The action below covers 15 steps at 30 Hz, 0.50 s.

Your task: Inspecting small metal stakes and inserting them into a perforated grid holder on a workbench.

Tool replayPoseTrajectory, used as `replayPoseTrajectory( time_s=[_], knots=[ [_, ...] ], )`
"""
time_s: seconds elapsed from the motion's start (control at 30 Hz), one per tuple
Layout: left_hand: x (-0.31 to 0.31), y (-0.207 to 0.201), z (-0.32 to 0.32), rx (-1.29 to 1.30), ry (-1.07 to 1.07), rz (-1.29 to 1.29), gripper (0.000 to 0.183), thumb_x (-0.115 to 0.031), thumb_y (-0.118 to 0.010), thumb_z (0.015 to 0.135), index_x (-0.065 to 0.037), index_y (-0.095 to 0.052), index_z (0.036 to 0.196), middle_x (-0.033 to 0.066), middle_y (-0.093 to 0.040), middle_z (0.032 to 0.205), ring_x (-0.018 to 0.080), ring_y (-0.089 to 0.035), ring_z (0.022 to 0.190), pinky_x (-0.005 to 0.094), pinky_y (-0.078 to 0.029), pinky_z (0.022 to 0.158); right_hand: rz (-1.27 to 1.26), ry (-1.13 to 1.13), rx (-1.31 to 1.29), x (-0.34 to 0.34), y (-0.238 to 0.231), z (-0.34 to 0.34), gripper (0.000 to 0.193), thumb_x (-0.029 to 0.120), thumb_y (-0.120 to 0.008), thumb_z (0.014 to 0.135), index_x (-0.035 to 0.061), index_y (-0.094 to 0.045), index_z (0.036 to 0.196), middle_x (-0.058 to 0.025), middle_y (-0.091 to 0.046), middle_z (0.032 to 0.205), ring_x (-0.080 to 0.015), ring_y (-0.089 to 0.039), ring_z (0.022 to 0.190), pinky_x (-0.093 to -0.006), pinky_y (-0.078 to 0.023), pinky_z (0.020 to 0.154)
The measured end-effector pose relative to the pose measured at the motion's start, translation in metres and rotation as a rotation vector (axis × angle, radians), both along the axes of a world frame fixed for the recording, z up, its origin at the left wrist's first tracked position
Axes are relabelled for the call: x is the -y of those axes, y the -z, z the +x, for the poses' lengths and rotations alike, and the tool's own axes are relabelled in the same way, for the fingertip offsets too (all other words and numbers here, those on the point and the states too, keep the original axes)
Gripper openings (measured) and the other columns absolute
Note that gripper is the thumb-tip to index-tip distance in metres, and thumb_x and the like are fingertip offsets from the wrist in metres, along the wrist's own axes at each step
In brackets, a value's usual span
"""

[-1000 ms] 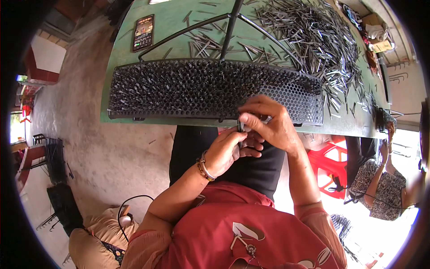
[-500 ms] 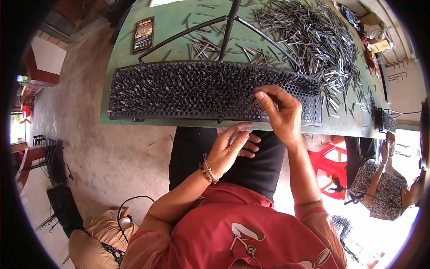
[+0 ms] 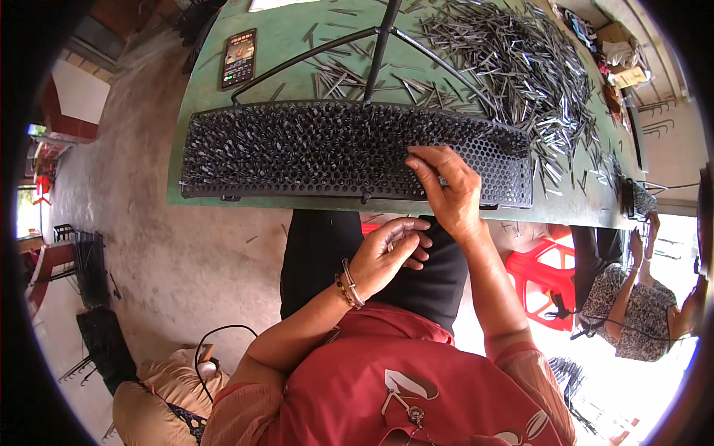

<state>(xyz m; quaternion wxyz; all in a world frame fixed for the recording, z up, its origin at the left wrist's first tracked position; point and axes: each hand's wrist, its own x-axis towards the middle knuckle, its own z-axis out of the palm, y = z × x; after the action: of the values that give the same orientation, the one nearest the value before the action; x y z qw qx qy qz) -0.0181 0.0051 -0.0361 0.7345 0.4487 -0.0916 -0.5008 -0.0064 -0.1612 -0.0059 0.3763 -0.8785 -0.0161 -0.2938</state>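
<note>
Head view: sat bent over a long black tray [image 3: 506, 160] lying along the near edge of the green surface [image 3: 286, 33]. Held the right hand [image 3: 450, 186] low over the tray, right of its middle, with thumb and forefinger brought tip to tip; could not tell whether pinching a strip there. Rested the left hand [image 3: 387, 256] in the air over the lap, just off the edge, loosely half curled with the palm hidden; could not tell whether cupping anything.

Appeared to be at the step of standing strips [image 3: 275, 145] in the tray's holes, judging by the crowded left part and the mostly open right end. Seemed to call next for a fine pinch, a steady upright aim at one free hole and a clean release without brushing neighbours.

Saw the standing strips bristling like a coarse brush, leaning at mixed angles, slim, straight and dark, with metallic glints. Noted more of the same in a loose, tangled pile [image 3: 520, 63] beyond the tray's right end, thinning to scattered pieces behind it. Found the tray punched with close rows of round holes, honeycomb-like. Made out a forked frame [image 3: 377, 59] of smooth black rods behind, reaching the tray's far edge, and a flat, glossy phone [image 3: 239, 59] to its left.
</note>
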Motion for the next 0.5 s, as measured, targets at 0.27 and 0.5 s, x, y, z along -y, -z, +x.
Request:
replayPoseTrajectory(
  time_s=[0.27, 0.5],
  knots=[
    [-0.0017, 0.0007, -0.0020, 0.010, 0.003, 0.001, 0.028, -0.014, -0.049, 0.096, 0.001, -0.050, 0.120, 0.0104, -0.060, 0.098, 0.0137, -0.061, 0.082, 0.0265, -0.054, 0.072, 0.086, -0.046, -0.030, 0.0008, -0.0006, 0.0000, 0.014, 0.000, -0.063, 0.083, 0.0001, -0.064, 0.098, -0.0111, -0.066, 0.091, -0.0205, -0.063, 0.078, -0.0266, -0.049, 0.070],
    [-0.0026, -0.0005, -0.0048, 0.025, -0.002, 0.011, 0.027, -0.014, -0.049, 0.096, 0.001, -0.051, 0.118, 0.0103, -0.060, 0.097, 0.0135, -0.061, 0.082, 0.0261, -0.054, 0.071, 0.122, -0.059, -0.058, 0.0031, 0.0001, -0.0009, 0.011, 0.001, -0.060, 0.087, -0.0004, -0.063, 0.097, -0.0106, -0.065, 0.090, -0.0179, -0.063, 0.079, -0.0262, -0.049, 0.072]
  ],
)
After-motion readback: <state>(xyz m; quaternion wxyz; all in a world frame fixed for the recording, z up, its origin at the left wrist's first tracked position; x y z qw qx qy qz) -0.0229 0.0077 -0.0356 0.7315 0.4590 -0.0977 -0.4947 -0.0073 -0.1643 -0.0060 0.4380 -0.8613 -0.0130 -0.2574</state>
